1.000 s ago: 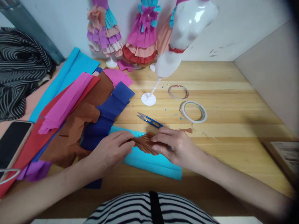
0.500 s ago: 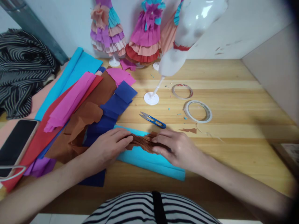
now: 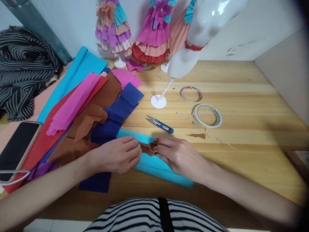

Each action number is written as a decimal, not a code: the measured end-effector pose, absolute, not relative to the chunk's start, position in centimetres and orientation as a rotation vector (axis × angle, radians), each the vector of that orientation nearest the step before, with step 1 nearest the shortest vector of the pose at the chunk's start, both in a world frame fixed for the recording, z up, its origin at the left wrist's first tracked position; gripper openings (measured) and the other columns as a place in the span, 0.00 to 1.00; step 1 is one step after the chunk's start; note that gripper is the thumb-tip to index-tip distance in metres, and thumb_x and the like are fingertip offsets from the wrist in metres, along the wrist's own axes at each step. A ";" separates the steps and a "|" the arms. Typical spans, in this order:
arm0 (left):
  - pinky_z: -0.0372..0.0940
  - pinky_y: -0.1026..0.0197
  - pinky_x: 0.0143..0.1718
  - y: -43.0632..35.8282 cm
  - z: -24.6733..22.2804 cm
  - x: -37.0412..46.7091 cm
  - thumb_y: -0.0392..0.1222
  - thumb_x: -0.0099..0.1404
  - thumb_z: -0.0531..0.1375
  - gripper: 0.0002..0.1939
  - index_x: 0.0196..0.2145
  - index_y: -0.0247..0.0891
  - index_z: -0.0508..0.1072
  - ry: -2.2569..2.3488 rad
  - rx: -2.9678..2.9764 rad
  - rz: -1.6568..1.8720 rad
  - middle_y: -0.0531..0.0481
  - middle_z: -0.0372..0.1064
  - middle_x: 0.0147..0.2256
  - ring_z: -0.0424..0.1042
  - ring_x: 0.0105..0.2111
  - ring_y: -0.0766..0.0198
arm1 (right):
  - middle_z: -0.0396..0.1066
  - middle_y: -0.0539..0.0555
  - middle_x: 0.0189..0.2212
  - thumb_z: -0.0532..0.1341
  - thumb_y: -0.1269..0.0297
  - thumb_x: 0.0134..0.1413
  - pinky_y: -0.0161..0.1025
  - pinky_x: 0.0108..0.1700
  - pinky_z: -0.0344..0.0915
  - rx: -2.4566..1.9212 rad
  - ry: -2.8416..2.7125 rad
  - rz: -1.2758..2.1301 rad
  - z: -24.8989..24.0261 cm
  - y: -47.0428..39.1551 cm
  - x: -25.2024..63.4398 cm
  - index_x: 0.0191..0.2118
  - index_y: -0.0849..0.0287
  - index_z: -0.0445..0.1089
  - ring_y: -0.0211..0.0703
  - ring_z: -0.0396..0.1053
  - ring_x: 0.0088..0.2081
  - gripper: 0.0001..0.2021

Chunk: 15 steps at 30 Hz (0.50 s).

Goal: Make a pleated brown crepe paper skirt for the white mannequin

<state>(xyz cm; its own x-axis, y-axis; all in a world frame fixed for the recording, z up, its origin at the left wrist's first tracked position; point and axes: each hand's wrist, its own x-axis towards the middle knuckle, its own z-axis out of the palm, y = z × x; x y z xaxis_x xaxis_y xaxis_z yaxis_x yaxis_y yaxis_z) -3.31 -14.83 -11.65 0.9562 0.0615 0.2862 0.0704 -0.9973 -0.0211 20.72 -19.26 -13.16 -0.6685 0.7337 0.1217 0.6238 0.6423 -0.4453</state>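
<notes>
Between my hands is a strip of brown crepe paper, gathered into folds and partly hidden by my fingers. My left hand is closed on its left end, fingers curled in. At the other end, my right hand pinches the paper between thumb and fingers. Beneath both lies a folded sheet of light blue crepe paper on the wooden table. Thread snips with blue handles rest just beyond my hands, blades pointing left.
Coloured crepe paper, including a dark blue piece, piles up on the left near a phone. Two tape rolls lie right of a white mannequin on a stand. Small paper-dressed forms stand against the wall.
My left hand has curled more tightly over the brown paper, and less of the paper shows between my hands. The whole view has shifted slightly.
</notes>
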 end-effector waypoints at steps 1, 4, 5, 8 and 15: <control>0.72 0.55 0.39 -14.8 -11.7 -3.3 0.30 0.70 0.47 0.16 0.33 0.30 0.73 -0.115 -3.093 -0.470 0.42 0.74 0.33 0.72 0.34 0.59 | 0.73 0.57 0.32 0.52 0.70 0.64 0.35 0.33 0.64 -1.086 -2.573 0.536 -13.1 -19.2 20.7 0.36 0.60 0.73 0.41 0.70 0.33 0.11; 0.71 0.56 0.42 -14.6 -11.9 -3.4 0.31 0.71 0.46 0.15 0.39 0.30 0.72 -0.241 -3.149 -0.574 0.42 0.75 0.35 0.72 0.38 0.60 | 0.73 0.56 0.31 0.52 0.70 0.64 0.35 0.33 0.64 -1.087 -2.572 0.553 -12.9 -19.2 20.6 0.36 0.60 0.73 0.41 0.69 0.32 0.12; 0.71 0.57 0.43 -14.6 -12.1 -3.4 0.32 0.72 0.46 0.14 0.42 0.30 0.71 -0.311 -3.158 -0.607 0.42 0.75 0.37 0.71 0.39 0.61 | 0.73 0.56 0.31 0.52 0.70 0.64 0.36 0.33 0.64 -1.092 -2.574 0.565 -12.9 -19.2 20.6 0.36 0.61 0.73 0.41 0.70 0.32 0.12; 0.70 0.58 0.43 -14.5 -12.9 -3.3 0.38 0.72 0.49 0.12 0.46 0.31 0.69 -0.494 -3.182 -0.633 0.42 0.74 0.41 0.70 0.41 0.61 | 0.73 0.57 0.31 0.53 0.69 0.64 0.37 0.33 0.65 -1.102 -2.567 0.621 -12.8 -19.1 20.6 0.36 0.61 0.73 0.42 0.70 0.32 0.12; 0.68 0.60 0.36 -14.6 -13.7 -2.7 0.35 0.73 0.46 0.15 0.39 0.31 0.72 -0.445 -3.155 -0.588 0.46 0.73 0.32 0.69 0.33 0.62 | 0.73 0.56 0.31 0.57 0.71 0.60 0.36 0.33 0.68 -1.129 -2.280 0.713 -12.8 -18.6 21.8 0.39 0.62 0.73 0.41 0.72 0.32 0.07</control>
